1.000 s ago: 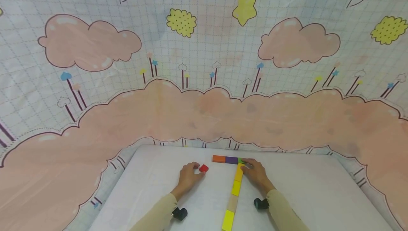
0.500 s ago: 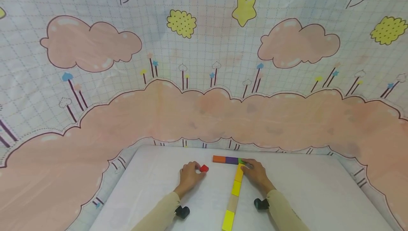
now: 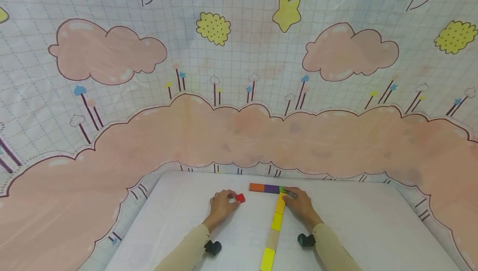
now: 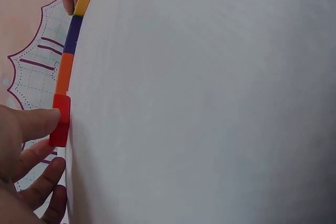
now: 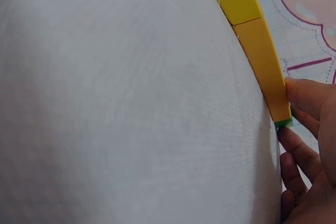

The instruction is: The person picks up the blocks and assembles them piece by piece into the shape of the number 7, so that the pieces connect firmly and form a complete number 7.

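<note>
My left hand pinches a small red block between thumb and finger, left of the row of blocks. In the left wrist view the red block shows two faces meeting at an edge. An orange block and a purple block lie end to end, with a green block at their right end. My right hand rests at that corner, its thumb against the side of an orange-yellow block and its fingertips at the green block, which they partly hide.
From the corner a line of blocks runs toward me: a yellow block, a plain wood-coloured block and another yellow block. They lie on a white tabletop. A cloud-patterned cloth hangs behind.
The red block has turned in my left fingers and shifted very slightly right. My right hand and the rows of blocks stay put.
</note>
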The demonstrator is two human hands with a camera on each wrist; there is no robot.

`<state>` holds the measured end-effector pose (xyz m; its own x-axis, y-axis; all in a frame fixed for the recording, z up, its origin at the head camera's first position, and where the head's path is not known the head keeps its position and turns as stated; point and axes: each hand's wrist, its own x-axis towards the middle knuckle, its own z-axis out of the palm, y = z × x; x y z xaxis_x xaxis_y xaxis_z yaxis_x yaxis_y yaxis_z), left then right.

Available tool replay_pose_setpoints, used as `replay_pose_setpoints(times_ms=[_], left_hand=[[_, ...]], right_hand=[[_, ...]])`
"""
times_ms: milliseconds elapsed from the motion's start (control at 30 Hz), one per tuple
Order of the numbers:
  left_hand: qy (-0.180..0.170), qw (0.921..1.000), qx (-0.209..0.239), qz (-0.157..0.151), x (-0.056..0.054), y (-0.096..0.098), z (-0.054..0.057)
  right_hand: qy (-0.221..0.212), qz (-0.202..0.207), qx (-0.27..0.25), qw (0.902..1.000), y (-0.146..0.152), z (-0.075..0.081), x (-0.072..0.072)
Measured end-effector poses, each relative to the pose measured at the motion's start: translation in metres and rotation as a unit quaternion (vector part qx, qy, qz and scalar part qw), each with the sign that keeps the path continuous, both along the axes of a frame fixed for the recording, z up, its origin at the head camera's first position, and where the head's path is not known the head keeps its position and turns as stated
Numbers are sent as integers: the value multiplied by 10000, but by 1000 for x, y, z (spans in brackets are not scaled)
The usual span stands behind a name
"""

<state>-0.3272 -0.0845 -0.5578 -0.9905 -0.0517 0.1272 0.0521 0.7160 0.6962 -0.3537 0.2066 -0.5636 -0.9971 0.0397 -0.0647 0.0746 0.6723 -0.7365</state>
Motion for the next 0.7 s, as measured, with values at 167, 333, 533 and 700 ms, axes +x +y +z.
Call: replay_pose_setpoints(times_ms=[167, 333, 533, 700], left_hand=[[33, 10000, 15, -55, -2, -1, 0], [75, 9999, 107, -64, -4, 0, 0], [31, 9998, 169, -65, -9, 1, -1], [91, 9997, 239, -26, -15, 1, -1]], right_hand=[[38, -4, -7, 10000, 0, -1, 0], [49, -6, 58, 10000, 0, -3, -1], [101, 10, 95, 9999, 0, -3, -1], [113, 5, 80, 9999, 0, -2, -1]])
